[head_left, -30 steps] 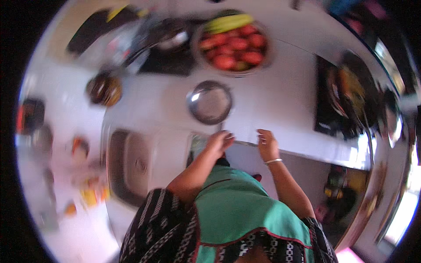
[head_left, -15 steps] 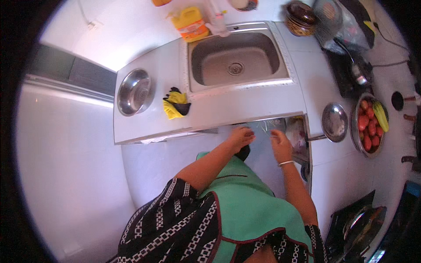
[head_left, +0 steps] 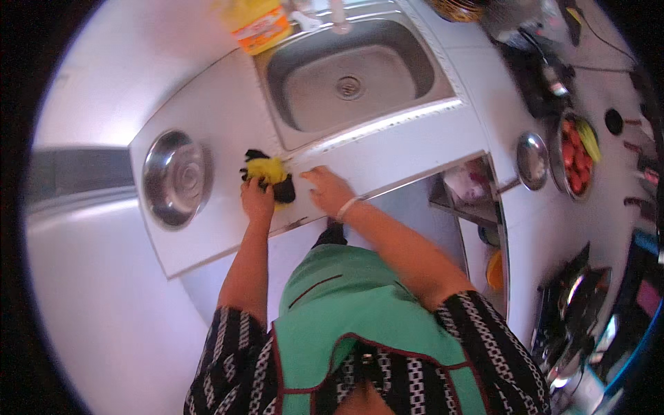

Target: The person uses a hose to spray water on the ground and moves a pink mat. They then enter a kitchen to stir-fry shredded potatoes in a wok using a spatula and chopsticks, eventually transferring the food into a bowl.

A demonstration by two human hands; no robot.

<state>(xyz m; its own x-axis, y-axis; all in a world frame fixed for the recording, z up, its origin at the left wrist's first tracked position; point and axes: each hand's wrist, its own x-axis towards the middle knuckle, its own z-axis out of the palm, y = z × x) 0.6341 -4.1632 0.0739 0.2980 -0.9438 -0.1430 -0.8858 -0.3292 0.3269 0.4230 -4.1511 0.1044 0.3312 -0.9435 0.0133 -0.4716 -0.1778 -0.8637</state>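
A pair of yellow and black work gloves (head_left: 266,169) lies bunched on the white counter, left of the sink. My left hand (head_left: 256,200) is at their near edge, its fingers closed on the cloth. To the right of the gloves, my right hand (head_left: 328,189) hovers over the counter with its fingers bent and apart, holding nothing. A light bracelet circles the right wrist. The gloves' yellow part looks blurred and slightly raised.
A steel basin (head_left: 173,180) stands at the counter's left end. The sink (head_left: 277,90) is set in behind, with a yellow jug (head_left: 257,28) beside it. On the right are a strainer (head_left: 532,160), a bowl of red vegetables (head_left: 559,162) and an open cabinet (head_left: 477,194).
Both hands have moved left and up from in front of the cabinet opening to the gloves. My left hand has taken hold of them. The view has turned a little.
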